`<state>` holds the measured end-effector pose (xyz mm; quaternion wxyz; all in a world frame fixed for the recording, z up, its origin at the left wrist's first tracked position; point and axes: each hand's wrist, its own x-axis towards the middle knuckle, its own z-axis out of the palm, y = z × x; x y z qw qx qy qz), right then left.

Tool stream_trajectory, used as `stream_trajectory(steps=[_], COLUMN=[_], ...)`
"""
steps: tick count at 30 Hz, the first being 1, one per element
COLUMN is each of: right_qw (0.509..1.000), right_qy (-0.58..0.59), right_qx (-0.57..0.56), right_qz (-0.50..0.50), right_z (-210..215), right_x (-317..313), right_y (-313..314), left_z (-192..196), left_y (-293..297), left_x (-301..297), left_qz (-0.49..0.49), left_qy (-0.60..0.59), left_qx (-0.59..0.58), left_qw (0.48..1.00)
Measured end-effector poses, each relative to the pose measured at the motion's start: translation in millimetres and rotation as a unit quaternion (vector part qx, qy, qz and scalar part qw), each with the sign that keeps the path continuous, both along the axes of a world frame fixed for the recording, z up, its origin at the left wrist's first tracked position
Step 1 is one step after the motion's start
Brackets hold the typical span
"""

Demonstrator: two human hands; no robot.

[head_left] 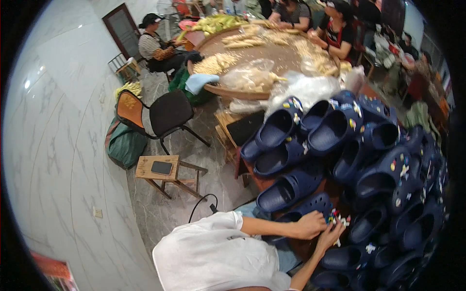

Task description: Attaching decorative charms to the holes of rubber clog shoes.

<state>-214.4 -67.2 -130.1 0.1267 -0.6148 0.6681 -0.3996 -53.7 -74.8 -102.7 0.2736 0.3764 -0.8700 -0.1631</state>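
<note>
My left hand is closed, fingertips pinched together beside a small pile of colourful shoe charms. What it pinches, if anything, is too small to make out. Close against it, my right hand has its fingers drawn together at the edge of the charms; its grip is likewise hard to see. Just beyond my left hand lies a dark blue clog with holes in its upper and no charms visible. Another plain blue clog sits farther off. To the right, blue clogs are heaped, many with charms on them.
Beyond the clogs stands a large round tray of peeled corn and plastic bags, with people seated around it. At left are a black chair, a wooden stool bearing a phone, and a green sack.
</note>
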Motion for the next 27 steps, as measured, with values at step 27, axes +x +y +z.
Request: stream_trajectory(steps=[27], right_qw=[0.998], right_qy=[-0.065], right_qx=[0.014], right_qz=[0.000], right_z=[13.5], right_x=[116.9], right_y=[60.7], left_z=[2.5], left_y=[-3.8], left_x=[117.6], left_qz=[0.236], left_qy=[0.497], left_qx=[0.276], left_qw=[0.788])
